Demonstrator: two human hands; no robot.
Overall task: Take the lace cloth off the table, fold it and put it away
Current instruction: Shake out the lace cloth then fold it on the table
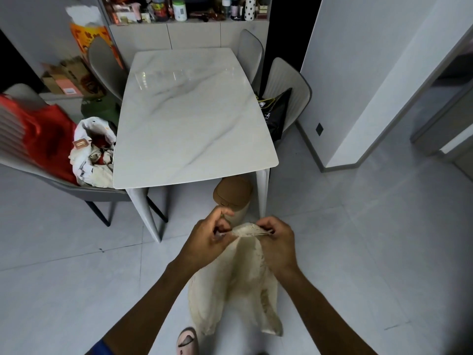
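The cream lace cloth (238, 280) hangs in front of me, off the table, its lower end drooping toward the floor near my foot. My left hand (207, 239) pinches the cloth's top edge on the left. My right hand (277, 239) grips the same top edge on the right, and the two hands are close together. The white marble table (194, 114) stands beyond my hands with a bare top.
A brown-lidded bin (233, 196) sits under the table's near edge. A grey chair (84, 190) on the left holds a red bag (48, 139) and a white bag of clutter (93, 149). Another chair on the right carries a black bag (277, 114). My slipper (188, 342) is on the tiled floor.
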